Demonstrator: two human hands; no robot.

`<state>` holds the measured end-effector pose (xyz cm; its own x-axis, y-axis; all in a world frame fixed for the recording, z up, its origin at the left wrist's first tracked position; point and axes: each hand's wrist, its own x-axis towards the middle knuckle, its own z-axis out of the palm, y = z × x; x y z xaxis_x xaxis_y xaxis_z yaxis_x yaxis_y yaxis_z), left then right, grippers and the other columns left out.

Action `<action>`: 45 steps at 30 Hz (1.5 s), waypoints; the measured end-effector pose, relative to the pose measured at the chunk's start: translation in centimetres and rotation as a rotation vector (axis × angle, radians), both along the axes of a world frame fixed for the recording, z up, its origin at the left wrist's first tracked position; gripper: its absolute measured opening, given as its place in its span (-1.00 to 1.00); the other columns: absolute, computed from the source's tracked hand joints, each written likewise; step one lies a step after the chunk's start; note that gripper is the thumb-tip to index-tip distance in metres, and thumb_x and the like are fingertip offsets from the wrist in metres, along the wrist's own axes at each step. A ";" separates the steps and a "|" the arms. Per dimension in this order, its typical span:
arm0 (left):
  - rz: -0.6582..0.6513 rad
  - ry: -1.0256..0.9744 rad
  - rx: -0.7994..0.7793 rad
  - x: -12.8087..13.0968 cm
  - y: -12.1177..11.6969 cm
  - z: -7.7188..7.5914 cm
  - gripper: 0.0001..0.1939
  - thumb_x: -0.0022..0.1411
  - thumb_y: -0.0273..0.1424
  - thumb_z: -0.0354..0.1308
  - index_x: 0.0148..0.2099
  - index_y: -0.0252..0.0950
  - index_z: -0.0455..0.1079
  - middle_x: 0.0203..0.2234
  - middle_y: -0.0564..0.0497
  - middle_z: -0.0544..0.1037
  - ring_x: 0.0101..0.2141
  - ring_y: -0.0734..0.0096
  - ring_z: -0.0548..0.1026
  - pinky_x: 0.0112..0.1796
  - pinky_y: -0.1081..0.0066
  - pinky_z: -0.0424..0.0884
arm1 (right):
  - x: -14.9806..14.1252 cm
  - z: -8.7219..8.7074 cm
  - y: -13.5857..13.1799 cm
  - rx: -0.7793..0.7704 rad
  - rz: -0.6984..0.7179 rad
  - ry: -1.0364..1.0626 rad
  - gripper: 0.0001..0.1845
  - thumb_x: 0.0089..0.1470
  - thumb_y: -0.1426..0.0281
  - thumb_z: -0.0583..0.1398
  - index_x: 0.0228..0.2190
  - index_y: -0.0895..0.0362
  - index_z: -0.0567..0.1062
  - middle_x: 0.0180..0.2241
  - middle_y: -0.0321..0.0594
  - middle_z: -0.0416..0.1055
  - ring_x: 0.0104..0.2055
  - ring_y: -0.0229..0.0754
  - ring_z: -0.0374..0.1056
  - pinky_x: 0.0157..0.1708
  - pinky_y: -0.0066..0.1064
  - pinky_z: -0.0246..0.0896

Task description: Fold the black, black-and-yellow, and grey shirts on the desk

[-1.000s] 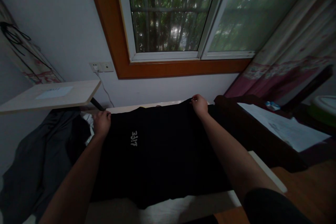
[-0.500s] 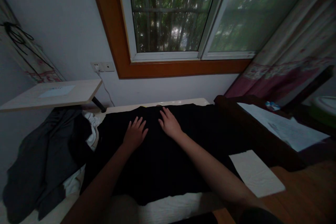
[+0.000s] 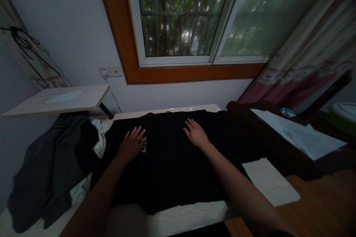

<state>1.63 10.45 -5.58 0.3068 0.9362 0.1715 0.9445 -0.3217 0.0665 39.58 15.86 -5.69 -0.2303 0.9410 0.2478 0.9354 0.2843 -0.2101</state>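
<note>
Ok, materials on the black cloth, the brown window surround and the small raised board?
Black cloth: matte fabric, likely knit; soft, wavy edges, no sheen. Exact fibre unclear.
Brown window surround: probably varnished wood, or wood-look trim; even orange-brown, smooth.
Small raised board: probably laminate over wood board; pale flat top, clean-cut edge.

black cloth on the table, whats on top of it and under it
On the black cloth: the left hand, partly over pale lettering, and the right hand. Under it, the pale table shows beyond its edges; anything else it covers is hidden.
</note>
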 end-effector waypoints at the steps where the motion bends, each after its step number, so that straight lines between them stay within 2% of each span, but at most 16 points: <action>1: 0.009 0.002 -0.001 -0.3 -0.1 0.0 -0.40 0.48 -0.08 -0.18 0.45 -0.14 0.10 0.44 -0.08 0.07 0.42 0.09 0.02 0.33 -0.08 0.03 | 0.6 -0.1 -0.1 -0.003 -0.004 0.000 -0.39 0.37 0.15 0.00 0.29 0.20 0.33 0.38 -0.01 0.12 0.44 0.06 0.00 0.40 -0.04 -0.07; 6: 0.027 0.019 -0.012 -1.1 -0.5 0.1 -0.36 0.47 -0.02 -0.19 0.46 -0.16 0.08 0.44 -0.10 0.05 0.43 0.08 -0.01 0.33 -0.07 0.01 | 2.0 -0.4 -0.3 -0.009 -0.034 -0.014 -0.41 0.37 0.21 -0.02 0.30 0.20 0.32 0.39 -0.02 0.10 0.45 0.05 -0.02 0.39 -0.03 -0.06; 10: 0.033 0.035 -0.005 -1.2 -0.6 0.0 -0.36 0.48 -0.04 -0.21 0.46 -0.20 0.07 0.45 -0.12 0.04 0.43 0.10 -0.01 0.32 -0.08 0.00 | 1.5 0.0 -0.2 -0.016 -0.052 -0.035 -0.41 0.37 0.23 -0.03 0.29 0.24 0.32 0.39 0.03 0.10 0.45 0.10 -0.02 0.39 0.01 -0.07; 13: 0.040 0.038 -0.001 -1.1 -0.6 0.0 -0.36 0.48 -0.04 -0.22 0.46 -0.21 0.07 0.45 -0.13 0.04 0.43 0.09 -0.02 0.32 -0.09 0.00 | -0.5 0.5 -0.3 -0.009 -0.024 -0.018 -0.41 0.37 0.22 -0.03 0.30 0.20 0.32 0.38 0.02 0.11 0.44 0.12 -0.01 0.37 0.06 -0.07; 18: 0.043 0.028 -0.010 -1.1 -0.5 0.0 -0.36 0.47 -0.03 -0.18 0.46 -0.15 0.07 0.44 -0.12 0.05 0.43 0.08 -0.01 0.33 -0.07 0.00 | -6.1 0.7 -0.8 -0.003 0.229 -0.004 -0.38 0.38 0.11 -0.02 0.32 0.12 0.29 0.41 -0.06 0.05 0.46 0.06 -0.07 0.40 0.03 -0.13; 22: 0.045 0.023 0.002 -1.1 -0.7 0.0 -0.37 0.47 -0.03 -0.18 0.46 -0.14 0.08 0.44 -0.11 0.06 0.43 0.09 0.00 0.33 -0.07 0.01 | -8.2 0.6 0.0 -0.025 0.304 -0.024 -0.36 0.38 0.05 -0.04 0.33 0.08 0.26 0.42 -0.11 0.05 0.47 0.02 -0.09 0.41 0.00 -0.17; 25: 0.040 0.023 0.014 -1.0 -0.7 0.1 -0.38 0.47 -0.04 -0.18 0.46 -0.13 0.09 0.44 -0.10 0.07 0.43 0.10 0.00 0.33 -0.06 0.01 | -7.2 0.6 1.8 -0.045 0.279 -0.038 -0.36 0.39 0.04 -0.06 0.34 0.07 0.26 0.42 -0.11 0.03 0.47 0.01 -0.10 0.41 -0.02 -0.17; 33: 0.048 0.026 0.005 -1.2 -0.6 0.0 -0.37 0.48 -0.04 -0.22 0.44 -0.18 0.11 0.45 -0.11 0.05 0.43 0.12 0.00 0.33 -0.07 0.02 | -1.8 0.3 6.1 -0.091 0.052 -0.047 -0.35 0.38 0.04 -0.05 0.35 0.06 0.22 0.44 -0.09 -0.03 0.48 0.03 -0.15 0.41 0.01 -0.21; 39: 0.055 0.028 0.015 -1.1 -0.7 0.0 -0.38 0.47 -0.05 -0.19 0.43 -0.19 0.14 0.44 -0.11 0.08 0.42 0.11 0.02 0.33 -0.07 0.01 | -1.4 0.5 5.4 0.048 -0.011 -0.066 -0.45 0.36 0.19 0.00 0.25 0.15 0.38 0.34 -0.01 0.21 0.38 0.08 0.08 0.35 -0.08 -0.06; 42: 0.053 0.031 0.022 -1.1 -0.7 0.2 -0.39 0.47 -0.05 -0.18 0.43 -0.19 0.15 0.44 -0.12 0.09 0.42 0.10 0.03 0.33 -0.08 0.03 | -1.6 1.5 4.6 0.136 -0.057 -0.109 -0.50 0.34 0.25 0.01 0.17 0.19 0.46 0.24 0.03 0.32 0.28 0.11 0.16 0.29 -0.11 -0.01; 45: 0.052 0.032 0.027 -1.0 -0.7 0.2 -0.40 0.48 -0.07 -0.18 0.42 -0.19 0.15 0.43 -0.12 0.10 0.41 0.10 0.05 0.33 -0.07 0.05 | -1.0 3.3 4.2 0.190 -0.134 -0.179 -0.55 0.33 0.30 0.01 0.08 0.22 0.51 0.13 0.09 0.39 0.16 0.14 0.22 0.18 -0.12 0.06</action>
